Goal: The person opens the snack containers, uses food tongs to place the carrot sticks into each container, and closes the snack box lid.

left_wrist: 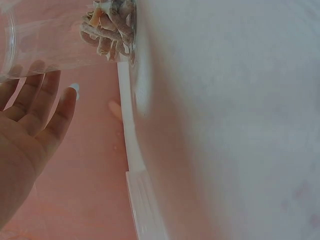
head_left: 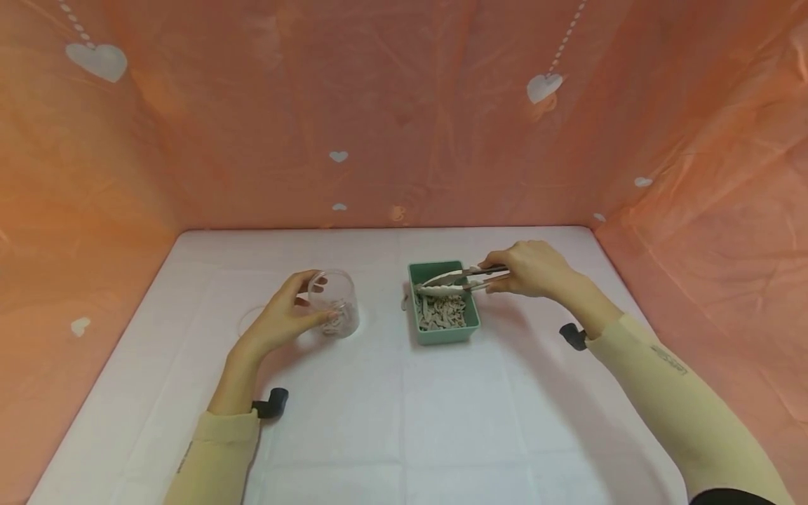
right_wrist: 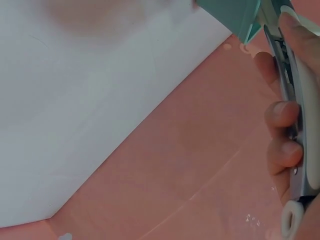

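Head view faces forward and down; closer wrist views share its tabletop point(head_left: 341, 421).

No readable text; print point(head_left: 669, 360) on right sleeve point(head_left: 691, 407) (dark, small) illegible.

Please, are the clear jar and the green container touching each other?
Apart: the head view shows white tablecloth between the clear jar and the green container.

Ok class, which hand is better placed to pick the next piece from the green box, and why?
Probably the right hand: it grips the tongs, whose tips are over or in the box. The left hand holds the jar, apart from the box.
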Motion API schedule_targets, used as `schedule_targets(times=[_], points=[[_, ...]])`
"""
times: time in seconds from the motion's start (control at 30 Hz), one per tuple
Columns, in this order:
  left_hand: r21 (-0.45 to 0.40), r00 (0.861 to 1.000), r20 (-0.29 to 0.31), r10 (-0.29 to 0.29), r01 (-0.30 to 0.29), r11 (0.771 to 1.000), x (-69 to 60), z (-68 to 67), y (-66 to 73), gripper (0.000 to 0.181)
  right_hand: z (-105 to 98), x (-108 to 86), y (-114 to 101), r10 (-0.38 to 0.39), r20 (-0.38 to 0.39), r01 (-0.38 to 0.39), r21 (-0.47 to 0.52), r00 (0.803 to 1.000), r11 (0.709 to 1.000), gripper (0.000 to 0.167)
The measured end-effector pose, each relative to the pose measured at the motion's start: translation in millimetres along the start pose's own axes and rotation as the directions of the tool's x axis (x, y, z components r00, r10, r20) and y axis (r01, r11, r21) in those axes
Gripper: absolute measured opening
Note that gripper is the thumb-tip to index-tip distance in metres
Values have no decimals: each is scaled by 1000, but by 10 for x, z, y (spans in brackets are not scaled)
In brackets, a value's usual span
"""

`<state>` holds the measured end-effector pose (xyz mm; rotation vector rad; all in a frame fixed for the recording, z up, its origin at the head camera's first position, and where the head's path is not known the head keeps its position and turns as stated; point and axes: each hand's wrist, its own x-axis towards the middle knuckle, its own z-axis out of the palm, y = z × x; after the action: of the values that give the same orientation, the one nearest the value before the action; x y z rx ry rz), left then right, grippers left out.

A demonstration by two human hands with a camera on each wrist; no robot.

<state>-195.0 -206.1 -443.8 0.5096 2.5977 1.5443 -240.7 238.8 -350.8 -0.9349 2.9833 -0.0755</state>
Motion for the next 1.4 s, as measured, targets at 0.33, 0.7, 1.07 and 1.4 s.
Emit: schedule_targets(times=[0.33,0.7,1.07,1.4], points=[[-7,1000,-2,-10,10,1000,-18,-9,4,79,-56,-142,34,7,-84,-2,53,996,999,37],[-6,1000,-5,-13,13,1000,-31,-8,-7,79,-107,-276,51,-15,-191,31,82,981,996,39],[5,1000,-6,-16,16,1000,-22,-2,-9,79,-175,-272,47,-42,-292,73,98,955,992,39],[2,1000,0,1,-1,1000,1,8,15,78,-343,-98,-143,-68,-367,126,138,928,982,40]])
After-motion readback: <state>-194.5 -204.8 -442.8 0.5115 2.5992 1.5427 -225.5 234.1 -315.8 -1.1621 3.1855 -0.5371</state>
